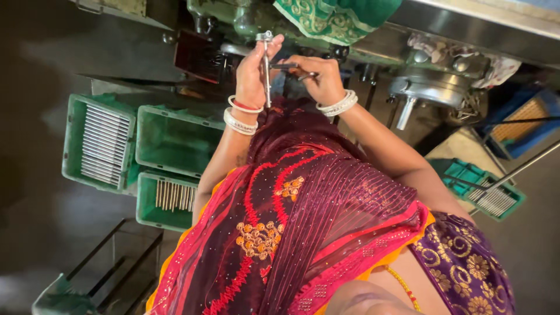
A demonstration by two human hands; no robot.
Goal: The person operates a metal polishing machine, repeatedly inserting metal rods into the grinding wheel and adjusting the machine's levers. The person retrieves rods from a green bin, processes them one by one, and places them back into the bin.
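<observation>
Four green plastic crates show: the far-left crate (99,143) is packed with thin metal rods, the middle crate (175,140) looks bare inside, the lower crate (166,198) holds a row of rods, and the right-side crate (487,189) has more. The left hand (254,67) is clenched around a slim metal rod (267,70), held upright before the machine (426,81). The right hand (319,76) grips a dark tool (294,69); its shape is hard to make out

Machine (256,17) cut off at top edge; dark tool (297,71) blurred.
</observation>
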